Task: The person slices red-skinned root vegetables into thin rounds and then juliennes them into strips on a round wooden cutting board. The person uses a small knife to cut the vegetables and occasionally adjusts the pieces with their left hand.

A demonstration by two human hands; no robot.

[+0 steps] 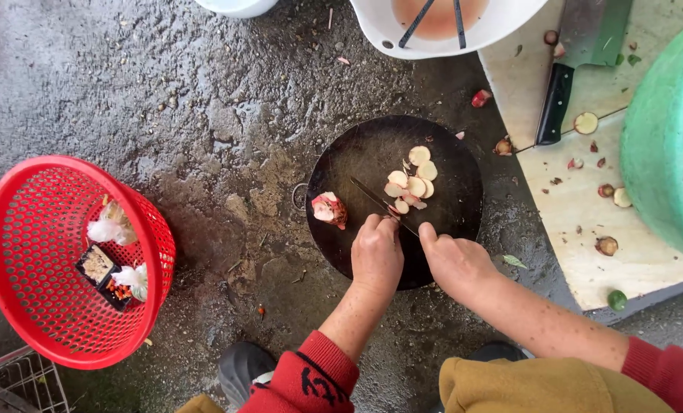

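A round dark cutting board (372,153) lies on the wet ground. My right hand (454,264) grips a thin dark knife (372,196) whose blade reaches up-left across the board. Closed fingers of my left hand (376,254) press a small reddish piece under the blade at the board's near side. Several pale round slices (412,177) lie just beyond the blade. A pink-skinned chunk (329,209) rests on the board's left part, apart from both hands.
A red perforated basket (20,229) with small packets stands at the left. A black-handled cleaver (559,99) lies on a pale slab (586,252) with scattered scraps at the right. A green tub (663,138) is at far right, a white basin (448,42) above.
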